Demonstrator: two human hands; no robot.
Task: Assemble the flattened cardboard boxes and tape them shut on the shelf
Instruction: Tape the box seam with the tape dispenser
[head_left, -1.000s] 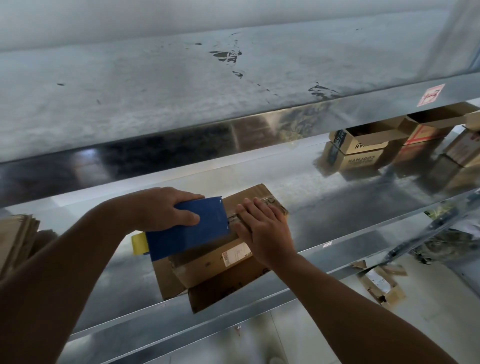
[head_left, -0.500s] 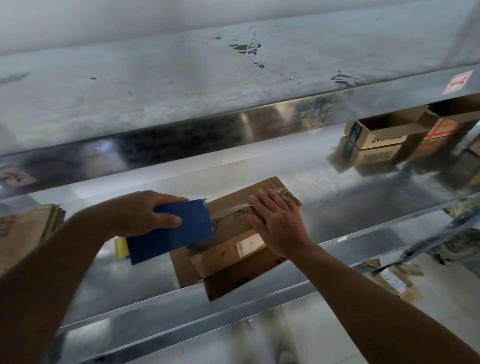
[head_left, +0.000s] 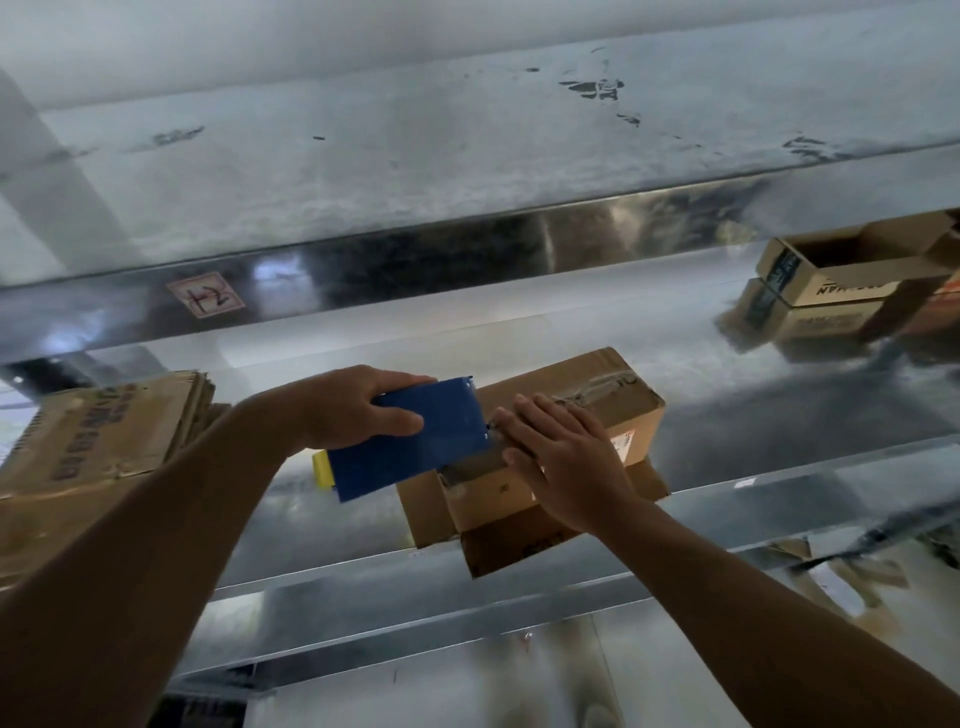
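Cardboard box (head_left: 613, 400): one, set on the metal shelf (head_left: 779, 499) near the front edge, between the two hands; loose flaps are spread at the near end, over the shelf's lip.
Long axis: laid diagonally, from near left to far right, the far end pointed toward the back right of the shelf; one strip of clear tape (head_left: 597, 387) is seen along the top seam on the same line.
Tape dispenser (head_left: 415, 447): one, blue with a yellow part at the rear, held at the box's near-left end, its front edge touching the top.
Left hand (head_left: 353, 410): clamped on the dispenser, thumb laid along its side.
Right hand (head_left: 566, 462): laid flat on the box top, fingers straight and together, just beside the dispenser.
Flattened cardboard (head_left: 104, 431): one stack at the left of the same shelf, well apart; the sheets cannot be counted.
Open carton (head_left: 852, 270): one plainly seen at far right, mirrored in the shiny shelf.
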